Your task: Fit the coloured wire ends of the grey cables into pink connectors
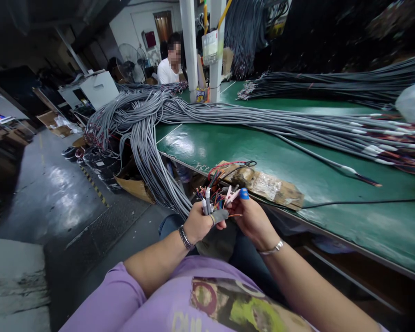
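My left hand [202, 223] is wrapped round a few grey cables [208, 196] with white sleeved ends, and a grey cover is on its thumb. Thin coloured wires [217, 199] fan out from the cable ends between my hands. A bare-looking orange wire [235, 215] sticks out past my left thumb towards the other hand. My right hand [254, 221] has its fingers curled in, with a blue cover on the thumb tip; what they pinch is hidden. Right beside that thumb is a pale pink clip [231, 195] at the table edge.
A taped wooden board [268, 186] lies along the edge of the green table [207, 140]. Long grey cables [228, 113] cross the table and hang down at the left. Dark cables [314, 85] lie farther back. A person [168, 67] sits beyond the white post [190, 50].
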`<state>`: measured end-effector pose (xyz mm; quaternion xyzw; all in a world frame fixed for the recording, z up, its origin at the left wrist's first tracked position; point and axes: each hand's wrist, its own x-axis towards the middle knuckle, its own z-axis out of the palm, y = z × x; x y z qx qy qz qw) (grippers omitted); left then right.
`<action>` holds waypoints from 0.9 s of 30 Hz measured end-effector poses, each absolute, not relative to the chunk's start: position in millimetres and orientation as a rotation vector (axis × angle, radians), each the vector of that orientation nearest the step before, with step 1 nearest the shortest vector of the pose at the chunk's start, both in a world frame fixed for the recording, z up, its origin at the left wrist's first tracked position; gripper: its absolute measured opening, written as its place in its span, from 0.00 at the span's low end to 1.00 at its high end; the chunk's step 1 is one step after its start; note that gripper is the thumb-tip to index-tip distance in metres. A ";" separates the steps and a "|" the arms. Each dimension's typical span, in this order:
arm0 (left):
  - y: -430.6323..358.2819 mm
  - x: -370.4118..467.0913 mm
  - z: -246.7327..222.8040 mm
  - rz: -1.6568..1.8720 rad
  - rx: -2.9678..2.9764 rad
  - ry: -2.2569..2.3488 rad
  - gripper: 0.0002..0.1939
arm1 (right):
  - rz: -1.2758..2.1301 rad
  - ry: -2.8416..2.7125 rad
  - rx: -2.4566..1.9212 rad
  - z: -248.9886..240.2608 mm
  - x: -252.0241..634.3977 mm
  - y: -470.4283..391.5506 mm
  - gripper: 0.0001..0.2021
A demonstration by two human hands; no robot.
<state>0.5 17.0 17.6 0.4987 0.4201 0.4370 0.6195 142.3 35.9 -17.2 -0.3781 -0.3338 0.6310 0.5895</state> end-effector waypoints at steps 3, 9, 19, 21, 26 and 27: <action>18.6 2.9 17.0 1.012 1.126 0.953 0.22 | 1.677 -0.624 -0.720 -14.1 141.3 42.7 0.21; 20.7 4.5 14.6 0.980 1.147 0.942 0.21 | 1.790 -0.576 -0.585 -9.1 136.5 43.9 0.21; 17.3 0.8 12.0 1.002 1.138 0.958 0.23 | 1.752 -0.387 -0.624 -16.8 138.8 41.6 0.20; 14.2 -1.9 12.0 1.009 1.155 0.962 0.23 | 1.792 -0.400 -0.627 -17.1 143.2 39.0 0.21; 7.3 -7.4 11.6 1.003 1.230 0.994 0.22 | 1.852 -0.471 -0.652 -10.9 147.0 33.8 0.18; 7.0 -7.4 11.5 1.013 1.228 1.006 0.22 | 1.827 -0.488 -0.676 -9.6 146.2 33.0 0.16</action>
